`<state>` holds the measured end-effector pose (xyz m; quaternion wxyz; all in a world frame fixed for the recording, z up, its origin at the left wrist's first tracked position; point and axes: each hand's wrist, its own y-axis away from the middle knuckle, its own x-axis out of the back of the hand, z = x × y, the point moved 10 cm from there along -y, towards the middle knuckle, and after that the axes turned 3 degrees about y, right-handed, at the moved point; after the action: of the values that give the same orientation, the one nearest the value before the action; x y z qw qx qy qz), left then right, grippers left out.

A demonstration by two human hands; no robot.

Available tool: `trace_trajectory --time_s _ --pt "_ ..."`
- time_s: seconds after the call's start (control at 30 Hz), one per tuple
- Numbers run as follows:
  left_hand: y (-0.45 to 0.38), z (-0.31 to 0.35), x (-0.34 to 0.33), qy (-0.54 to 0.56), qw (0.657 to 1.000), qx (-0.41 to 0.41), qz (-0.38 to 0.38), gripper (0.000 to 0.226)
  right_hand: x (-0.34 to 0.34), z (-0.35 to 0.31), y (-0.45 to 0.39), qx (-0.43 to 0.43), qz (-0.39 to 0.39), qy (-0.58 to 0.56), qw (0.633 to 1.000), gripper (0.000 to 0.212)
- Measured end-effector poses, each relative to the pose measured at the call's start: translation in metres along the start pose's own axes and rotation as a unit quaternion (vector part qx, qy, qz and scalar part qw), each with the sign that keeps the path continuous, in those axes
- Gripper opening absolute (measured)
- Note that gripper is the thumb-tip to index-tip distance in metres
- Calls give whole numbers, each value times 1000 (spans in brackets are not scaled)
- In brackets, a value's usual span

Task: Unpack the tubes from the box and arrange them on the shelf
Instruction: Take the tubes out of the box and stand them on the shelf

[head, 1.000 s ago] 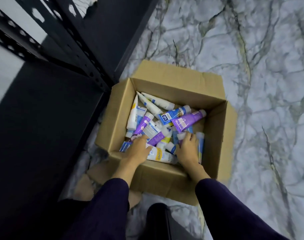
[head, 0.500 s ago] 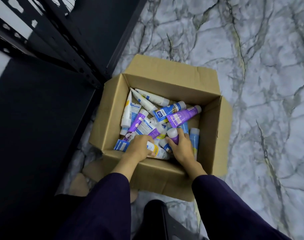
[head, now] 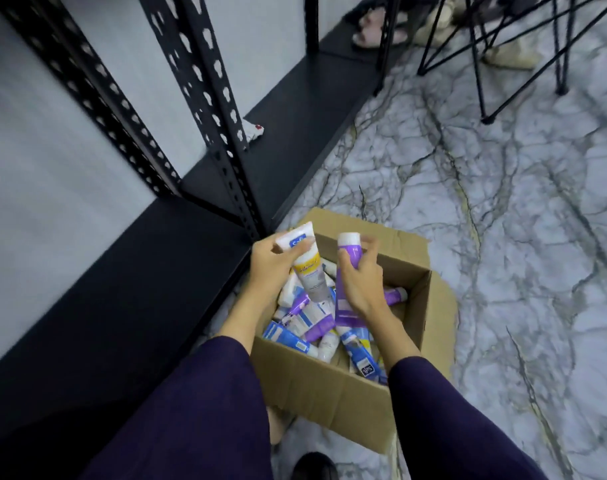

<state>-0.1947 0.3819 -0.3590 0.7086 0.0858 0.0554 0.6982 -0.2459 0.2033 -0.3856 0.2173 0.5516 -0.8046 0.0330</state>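
A marble-patterned floor [head: 503,237] carries everything in view. Along its left edge runs a black metal shelf [head: 129,296], its low board dark and its perforated uprights rising toward the top of the picture. Just beside the shelf's front edge sits an open cardboard box [head: 329,396], flaps spread, with a jumble of tubes [head: 305,323] lying inside in white, blue and purple.

The person's dark purple sleeves come in from the bottom edge, and both hands are raised over the far side of the box. The left hand [head: 271,268] has its fingers curled round a white tube with a yellow band [head: 305,265], held tilted, its flat crimped end up toward the shelf and its cap end pointing down into the box. The right hand [head: 361,282] grips a purple tube [head: 347,251] near upright, white cap on top, with the fingers wrapped round its body. The two held tubes are close beside each other but apart.

At the far corner of the floor stand thin black chair legs [head: 482,64].
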Motion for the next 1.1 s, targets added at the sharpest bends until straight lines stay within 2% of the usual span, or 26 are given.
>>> trace_trajectory --time_s 0.1,0.27,0.43,0.53,0.63,0.73,0.83,0.9,1.0,1.1 --pt "19 75 30 66 994 -45 72 12 6 -96 18 123 -35 -47 991 23" --pt "88 239 96 80 966 -214 124 6 -5 -251 82 244 -134 -147 949 16" --pt "187 376 197 48 913 -347 209 8 -38 -389 169 332 -255 -209 883 34" --pt "246 426 266 21 882 -383 273 11 -72 -454 221 340 -331 -245 845 29" --pt "293 448 339 -8 847 -397 353 10 -121 -499 264 290 -404 -281 821 24" --pt "329 449 403 -26 823 -389 414 11 -174 -523 300 219 -476 -287 802 37" --pt "354 440 451 -35 803 -373 463 12 -214 -535 334 224 -526 -264 777 59" --pt "361 430 478 -36 798 -359 482 13 -233 -541 345 289 -497 -218 789 53" --pt "363 415 508 -43 801 -334 495 17 -252 -548 353 372 -409 -140 821 37" --pt "360 400 530 -34 800 -319 508 13 -275 -551 356 395 -392 -96 825 27"
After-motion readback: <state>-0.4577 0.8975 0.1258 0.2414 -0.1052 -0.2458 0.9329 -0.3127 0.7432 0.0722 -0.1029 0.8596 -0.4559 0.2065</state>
